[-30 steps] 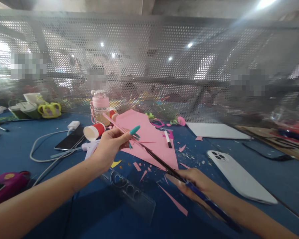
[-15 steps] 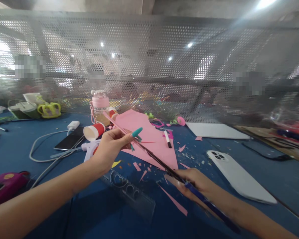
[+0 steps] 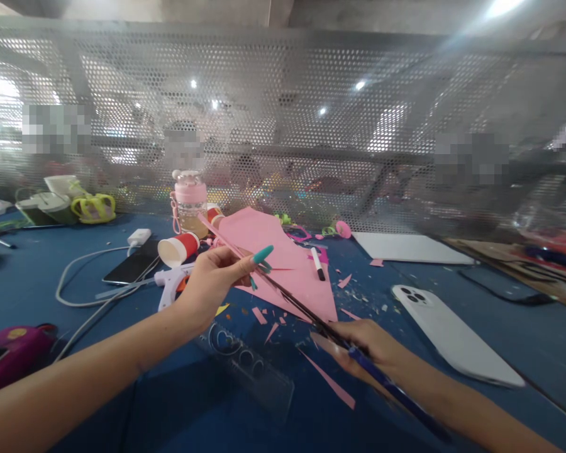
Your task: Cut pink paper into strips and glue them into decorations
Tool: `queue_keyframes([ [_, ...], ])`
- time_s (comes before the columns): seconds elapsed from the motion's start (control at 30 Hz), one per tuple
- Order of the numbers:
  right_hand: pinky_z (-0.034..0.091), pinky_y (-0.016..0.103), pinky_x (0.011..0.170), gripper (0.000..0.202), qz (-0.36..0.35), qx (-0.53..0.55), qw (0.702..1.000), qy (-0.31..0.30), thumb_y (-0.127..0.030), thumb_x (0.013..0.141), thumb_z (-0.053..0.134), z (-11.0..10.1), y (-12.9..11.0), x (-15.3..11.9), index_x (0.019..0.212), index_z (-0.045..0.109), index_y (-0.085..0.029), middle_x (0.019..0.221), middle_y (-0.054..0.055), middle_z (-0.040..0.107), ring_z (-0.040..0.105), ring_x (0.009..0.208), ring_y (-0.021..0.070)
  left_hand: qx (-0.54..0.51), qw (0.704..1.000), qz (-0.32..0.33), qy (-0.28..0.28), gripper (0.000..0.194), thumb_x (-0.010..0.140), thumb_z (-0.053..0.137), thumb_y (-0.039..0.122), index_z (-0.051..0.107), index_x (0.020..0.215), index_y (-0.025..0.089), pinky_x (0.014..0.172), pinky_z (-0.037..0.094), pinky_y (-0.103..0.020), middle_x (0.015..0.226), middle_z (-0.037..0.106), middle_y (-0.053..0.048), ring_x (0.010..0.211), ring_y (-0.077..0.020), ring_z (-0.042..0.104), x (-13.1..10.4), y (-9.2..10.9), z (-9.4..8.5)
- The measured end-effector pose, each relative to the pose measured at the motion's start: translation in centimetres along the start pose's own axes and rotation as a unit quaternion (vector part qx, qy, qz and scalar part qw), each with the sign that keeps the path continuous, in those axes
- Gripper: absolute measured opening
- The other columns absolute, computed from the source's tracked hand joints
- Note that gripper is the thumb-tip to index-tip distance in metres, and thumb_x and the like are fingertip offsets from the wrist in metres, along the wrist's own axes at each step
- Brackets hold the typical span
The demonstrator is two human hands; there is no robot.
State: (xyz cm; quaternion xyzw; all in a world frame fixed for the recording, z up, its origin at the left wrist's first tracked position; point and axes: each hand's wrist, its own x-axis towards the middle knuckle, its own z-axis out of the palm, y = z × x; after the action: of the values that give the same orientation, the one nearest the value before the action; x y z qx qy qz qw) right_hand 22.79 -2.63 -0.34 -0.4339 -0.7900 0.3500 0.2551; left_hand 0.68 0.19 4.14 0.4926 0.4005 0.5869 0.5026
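Between thumb and fingers, my left hand point(image 3: 212, 280) pinches a pink paper piece point(image 3: 213, 231), seen nearly edge-on. My right hand point(image 3: 365, 346) grips a pair of scissors point(image 3: 382, 380) with blue handles. Their dark blades point up and left, with the tips close to my left fingertips at the paper. Whether the blades are apart is hard to make out. Beneath and behind lies a large pink sheet point(image 3: 259, 236), with a white marker point(image 3: 317, 264) on its right part. Pink scraps point(image 3: 330, 380) are scattered around it.
A clear stencil ruler point(image 3: 264, 374) lies in front. Left are a glue gun point(image 3: 170, 286), a red paper cup point(image 3: 187, 246), a dark phone point(image 3: 129, 267) with a white cable, and a pink-lidded bottle point(image 3: 191, 201). A white phone point(image 3: 453, 333) lies right. A perforated metal screen point(image 3: 283, 126) stands behind.
My left hand has shifted slightly right with the pink paper. The scissors and my right hand have barely moved.
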Motion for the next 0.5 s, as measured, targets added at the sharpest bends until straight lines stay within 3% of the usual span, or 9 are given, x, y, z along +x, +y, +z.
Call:
queue_keyframes([
  [0.17, 0.03, 0.021, 0.044, 0.03, -0.018, -0.03, 0.999, 0.006, -0.042, 0.08, 0.051, 0.1, 0.1, -0.2, 0.064, 0.062, -0.019, 0.052, -0.003, 0.041, 0.032, 0.048, 0.0093, -0.012, 1.0, -0.004, -0.002, 0.016, 0.054, 0.077, 0.024, 0.064, 0.053, 0.015, 0.041, 0.037, -0.017, 0.045, 0.057, 0.004, 0.039, -0.0038, 0.044, 0.0, 0.0, 0.0],
  [0.5, 0.028, 0.021, 0.041, 0.041, -0.023, -0.063, 0.997, 0.035, -0.049, 0.082, 0.044, 1.2, 3.1, 0.2, 0.061, 0.061, -0.018, 0.052, -0.002, 0.046, 0.039, 0.048, 0.01, 0.008, 1.0, -0.013, -0.018, 0.019, 0.054, 0.078, 0.029, 0.065, 0.057, 0.014, 0.044, 0.038, -0.016, 0.05, 0.059, 0.003, 0.043, -0.0039, 0.046, -0.2, -0.2, 0.2],
])
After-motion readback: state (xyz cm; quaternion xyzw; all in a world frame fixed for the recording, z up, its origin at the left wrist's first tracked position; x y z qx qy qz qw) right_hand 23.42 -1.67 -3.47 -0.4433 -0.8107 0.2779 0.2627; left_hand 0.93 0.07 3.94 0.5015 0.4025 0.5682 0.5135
